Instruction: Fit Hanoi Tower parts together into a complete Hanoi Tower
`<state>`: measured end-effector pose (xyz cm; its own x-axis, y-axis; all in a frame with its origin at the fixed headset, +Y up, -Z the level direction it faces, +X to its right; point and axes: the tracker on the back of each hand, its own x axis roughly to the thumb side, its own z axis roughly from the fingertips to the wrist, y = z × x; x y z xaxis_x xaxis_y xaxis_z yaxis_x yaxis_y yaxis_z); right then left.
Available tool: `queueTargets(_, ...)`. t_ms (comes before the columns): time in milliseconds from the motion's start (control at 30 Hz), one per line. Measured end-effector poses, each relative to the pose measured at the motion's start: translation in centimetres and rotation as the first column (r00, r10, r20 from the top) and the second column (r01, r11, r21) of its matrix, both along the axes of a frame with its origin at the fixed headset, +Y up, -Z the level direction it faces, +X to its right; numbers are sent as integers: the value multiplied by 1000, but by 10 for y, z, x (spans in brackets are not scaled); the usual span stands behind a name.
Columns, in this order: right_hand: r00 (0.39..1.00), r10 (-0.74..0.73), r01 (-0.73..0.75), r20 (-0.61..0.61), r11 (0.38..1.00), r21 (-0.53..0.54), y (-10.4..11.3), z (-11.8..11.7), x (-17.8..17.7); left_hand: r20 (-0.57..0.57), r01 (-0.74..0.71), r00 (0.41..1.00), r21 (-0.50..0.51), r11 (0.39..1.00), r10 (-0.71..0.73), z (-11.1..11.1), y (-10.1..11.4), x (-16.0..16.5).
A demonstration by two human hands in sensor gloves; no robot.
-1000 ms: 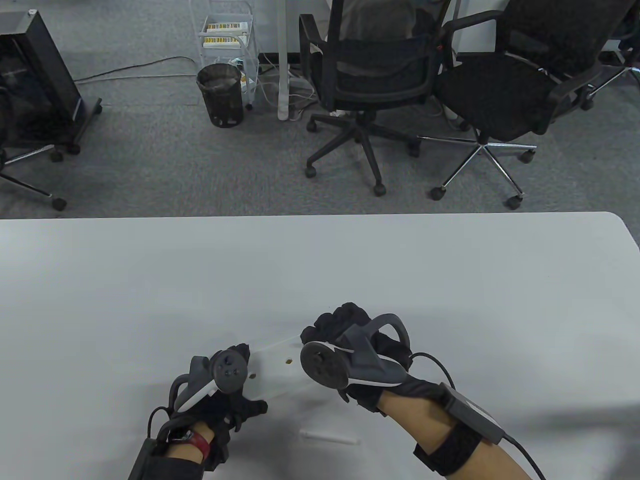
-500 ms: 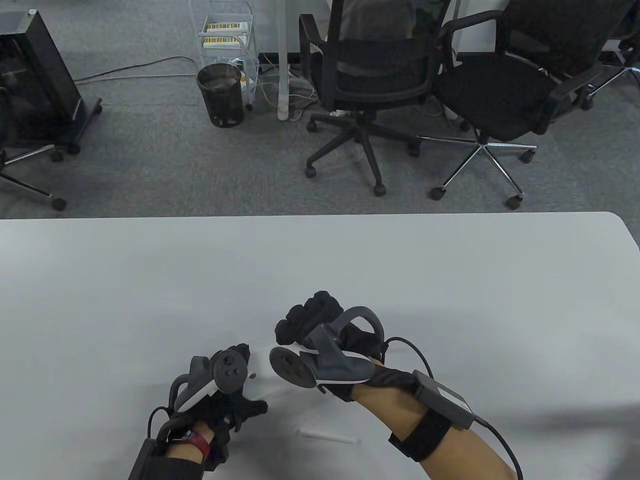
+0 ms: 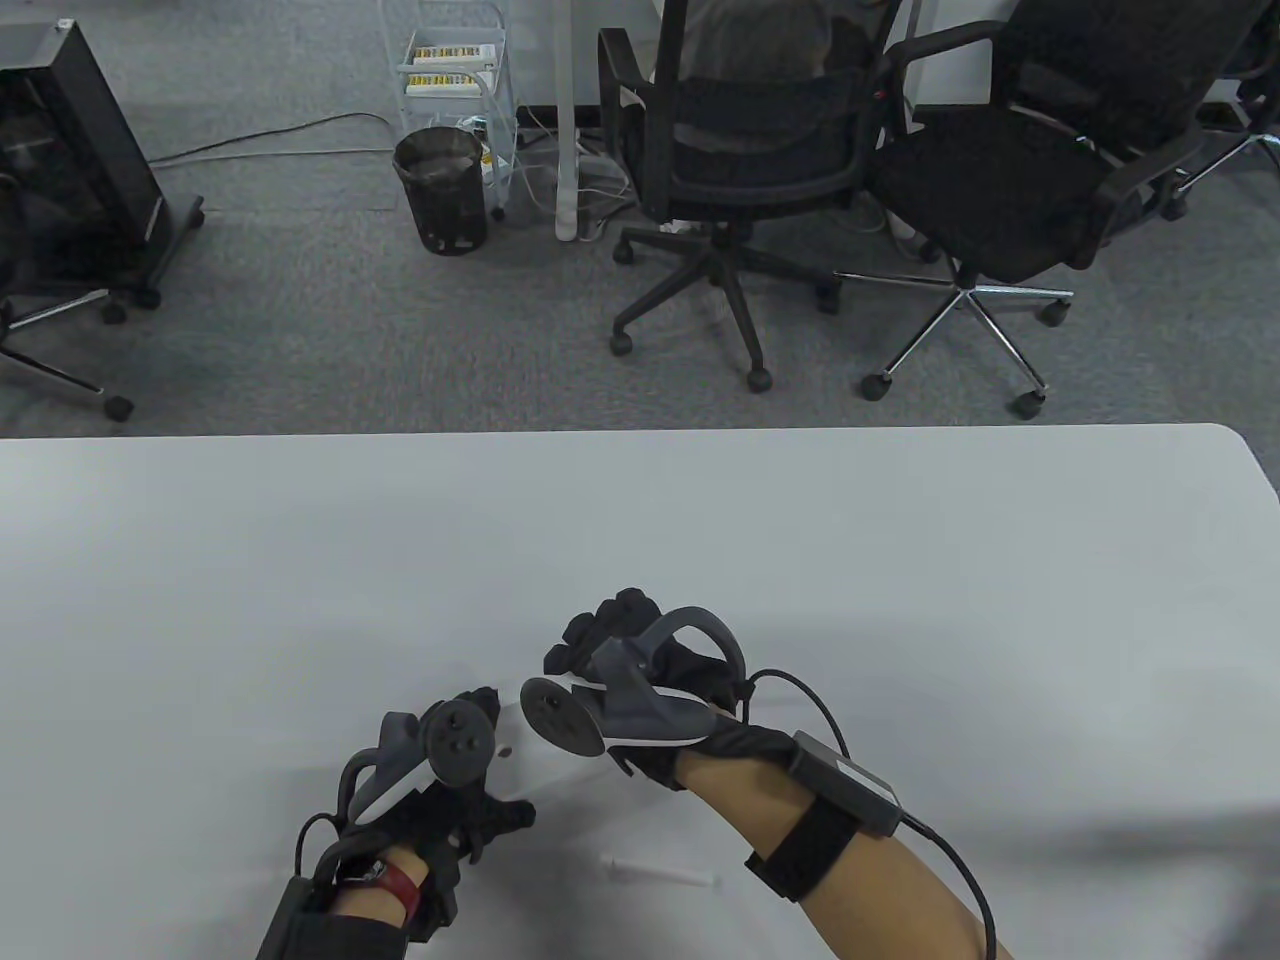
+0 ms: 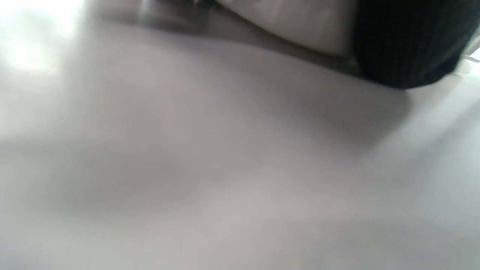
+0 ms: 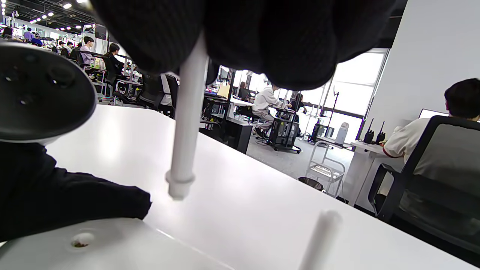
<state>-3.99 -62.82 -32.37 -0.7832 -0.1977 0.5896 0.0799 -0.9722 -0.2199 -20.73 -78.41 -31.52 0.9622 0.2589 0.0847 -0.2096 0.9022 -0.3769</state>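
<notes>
Over the last second the right hand, fingers gripping a white peg, has swung lower-left over the base held by the left hand, nearly lining up its hole.

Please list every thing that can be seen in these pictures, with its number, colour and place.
flat white plastic base board: one, white, near table edge, between both hands; one hole shows
thin white plastic pegs: three; one held over the board, one upright, blurred, one lying near
table: one, white
office chairs: black, behind table
waste bin: one, dark, floor
left hand: black glove, holds board
right hand: black glove, grips peg
</notes>
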Motion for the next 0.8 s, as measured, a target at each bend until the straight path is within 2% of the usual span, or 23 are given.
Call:
queueTargets(567,997,81,-81,-6,995,-64,-49,-16,-24,0,1,1000,1,1000,-1,-1,-1,0)
queueTargets(800,994,110,-110,7,992,-63,-62,-21,-23,0,1,1000,1,1000,-1,0,0,0)
